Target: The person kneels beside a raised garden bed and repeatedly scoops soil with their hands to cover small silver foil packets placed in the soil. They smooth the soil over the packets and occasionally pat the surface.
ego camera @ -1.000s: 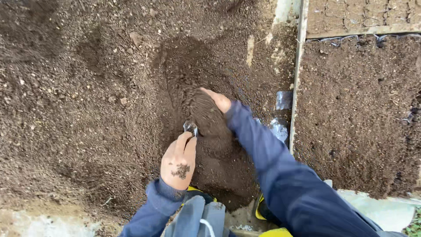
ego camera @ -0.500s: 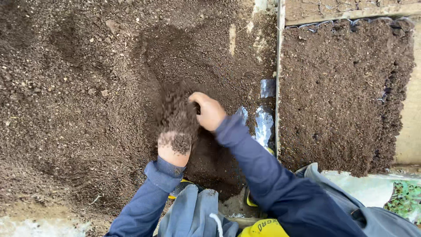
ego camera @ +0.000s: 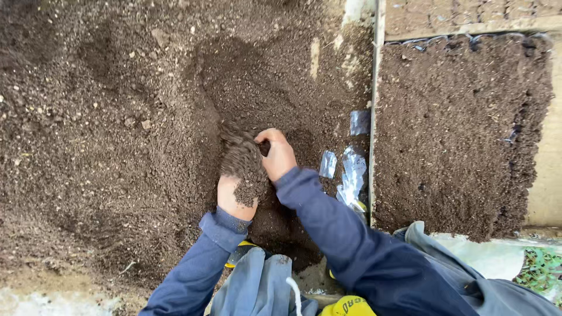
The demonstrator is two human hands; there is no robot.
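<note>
1. Two blue sleeves [ego camera: 328, 234] reach forward from the frame's bottom.
2. Left hand [ego camera: 237, 187], cupped open, carries a heap of soil [ego camera: 241, 162].
3. Right hand [ego camera: 278, 155] curls loosely against that heap.
4. Beyond lies the dark soil bed [ego camera: 117, 105].

1. Bare left hand [ego camera: 237, 190] and bare right hand [ego camera: 277, 155], ungloved, flecked with dark crumbs.
2. Long navy-blue sleeves [ego camera: 333, 234], ribbed cuffs ending just behind the fingers at each wrist.
3. Grey-blue trousers [ego camera: 257, 287] further back from the fingers, with a white drawstring [ego camera: 294, 295].
4. Yellow footwear [ego camera: 345, 307] partly visible beneath the sleeves.
</note>
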